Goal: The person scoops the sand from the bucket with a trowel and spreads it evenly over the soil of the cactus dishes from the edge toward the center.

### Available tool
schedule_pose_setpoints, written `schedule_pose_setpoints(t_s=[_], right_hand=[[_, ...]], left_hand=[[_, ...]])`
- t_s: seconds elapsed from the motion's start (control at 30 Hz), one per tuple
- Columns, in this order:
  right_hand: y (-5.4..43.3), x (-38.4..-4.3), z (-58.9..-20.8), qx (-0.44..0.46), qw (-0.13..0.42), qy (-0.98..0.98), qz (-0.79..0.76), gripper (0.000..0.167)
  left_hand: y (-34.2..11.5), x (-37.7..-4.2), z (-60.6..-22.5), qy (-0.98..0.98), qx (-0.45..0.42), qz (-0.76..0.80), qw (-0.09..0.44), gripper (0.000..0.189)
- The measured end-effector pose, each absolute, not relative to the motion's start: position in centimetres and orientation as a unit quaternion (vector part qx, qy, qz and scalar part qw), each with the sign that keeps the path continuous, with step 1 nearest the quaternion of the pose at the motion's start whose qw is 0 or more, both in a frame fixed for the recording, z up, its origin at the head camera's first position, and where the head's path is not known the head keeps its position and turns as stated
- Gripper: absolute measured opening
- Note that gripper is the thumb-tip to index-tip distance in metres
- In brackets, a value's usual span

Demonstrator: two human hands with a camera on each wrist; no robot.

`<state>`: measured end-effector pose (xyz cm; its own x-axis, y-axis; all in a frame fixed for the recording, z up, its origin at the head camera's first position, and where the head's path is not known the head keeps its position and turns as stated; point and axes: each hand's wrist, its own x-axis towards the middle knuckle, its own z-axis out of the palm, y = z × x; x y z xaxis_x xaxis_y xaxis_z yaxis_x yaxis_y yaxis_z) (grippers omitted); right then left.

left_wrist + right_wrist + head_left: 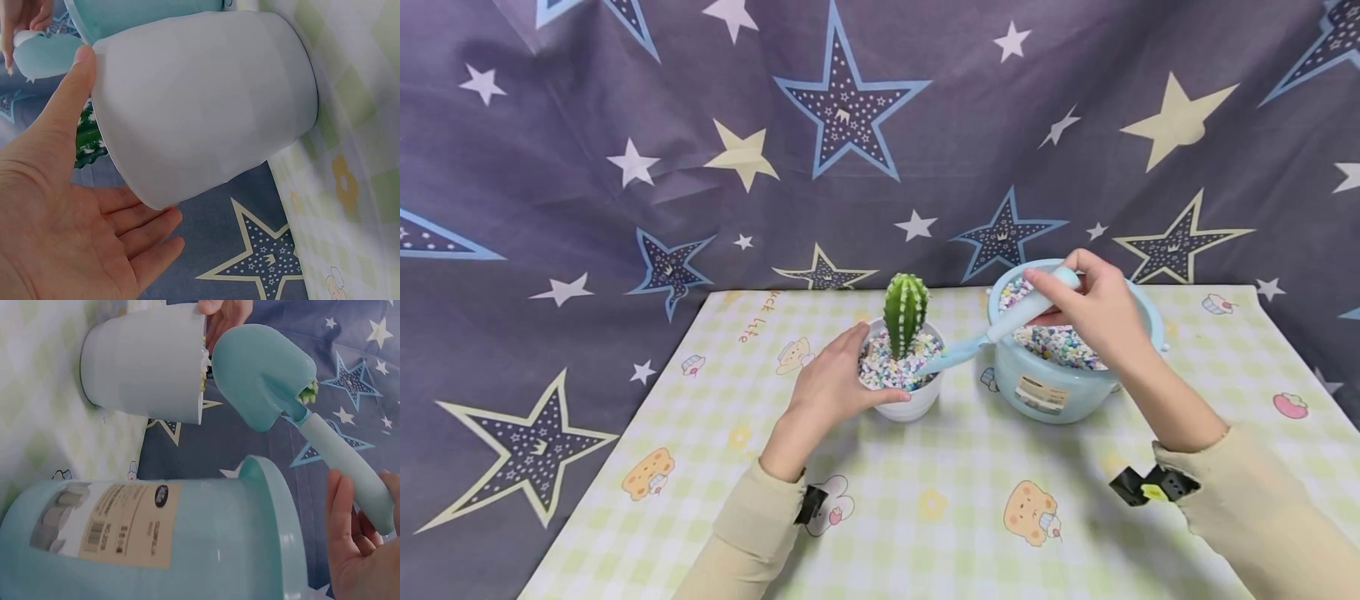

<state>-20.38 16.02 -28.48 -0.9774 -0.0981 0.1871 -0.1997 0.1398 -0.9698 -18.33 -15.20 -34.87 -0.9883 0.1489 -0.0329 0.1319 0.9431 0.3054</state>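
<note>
A green cactus (906,315) stands in a white flowerpot (908,408) filled with small multicoloured pebbles (880,364). My left hand (829,379) holds the pot by its rim, thumb on the near side and fingers round the left side. In my right hand (1101,304) is the handle of a light blue garden trowel (958,353), gripped near its end. The trowel's blade tilts down over the pot's right rim, its tip at the pebbles. In the right wrist view the underside of the blade (259,372) faces the camera and partly hides the cactus.
Right of the pot stands a light blue bucket (1052,392) with a paper label, holding more multicoloured pebbles (1060,346). A checked cloth (932,533) with cartoon prints covers the table. Behind it hangs a dark curtain (685,108) with stars.
</note>
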Motion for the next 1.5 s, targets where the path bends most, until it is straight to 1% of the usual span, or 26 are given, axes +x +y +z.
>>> schedule_pose_setpoints(t_s=[0.2, 0.43, 0.63, 0.73, 0.8, 0.93, 1.0, 1.13, 1.27, 1.37, 1.5], right_hand=[[17.5, -20.2, -28.6, 0.100, 0.040, -0.699, 0.707, 0.021], [19.3, -20.0, -29.0, 0.106, 0.027, -0.628, 0.770, 0.009], [22.0, -19.9, -29.0, 0.077, 0.017, -0.543, 0.836, 0.004], [23.8, -19.9, -28.9, 0.065, 0.026, -0.500, 0.863, 0.002], [25.1, -19.8, -28.9, 0.062, 0.049, -0.489, 0.868, 0.002], [27.4, -19.5, -28.9, 0.047, 0.113, -0.490, 0.863, 0.001], [28.4, -19.3, -28.8, 0.035, 0.144, -0.503, 0.851, 0.008], [29.9, -19.0, -28.7, 0.012, 0.187, -0.530, 0.827, 0.022], [30.6, -18.7, -28.7, 0.014, 0.230, -0.566, 0.792, 0.020], [30.5, -18.6, -28.6, -0.001, 0.271, -0.640, 0.719, 0.016], [29.9, -18.8, -28.6, -0.025, 0.325, -0.783, 0.530, 0.023]], left_hand=[[-15.0, -18.3, -34.9, 0.986, 0.072, 0.150, 0.026, 0.120], [-14.9, -18.4, -34.9, 0.986, 0.069, 0.147, 0.030, 0.121], [-14.8, -18.6, -35.1, 0.986, 0.071, 0.150, 0.027, 0.121], [-14.7, -18.6, -35.2, 0.986, 0.070, 0.151, 0.028, 0.121], [-14.7, -18.6, -35.2, 0.985, 0.071, 0.152, 0.029, 0.121], [-14.6, -18.6, -35.2, 0.985, 0.072, 0.154, 0.029, 0.121], [-14.6, -18.6, -35.2, 0.985, 0.073, 0.153, 0.028, 0.121], [-14.5, -18.6, -35.2, 0.985, 0.072, 0.154, 0.026, 0.121], [-14.5, -18.6, -35.2, 0.985, 0.073, 0.155, 0.027, 0.121], [-14.4, -18.6, -35.2, 0.985, 0.074, 0.155, 0.027, 0.121], [-14.4, -18.6, -35.2, 0.985, 0.077, 0.155, 0.024, 0.122]])
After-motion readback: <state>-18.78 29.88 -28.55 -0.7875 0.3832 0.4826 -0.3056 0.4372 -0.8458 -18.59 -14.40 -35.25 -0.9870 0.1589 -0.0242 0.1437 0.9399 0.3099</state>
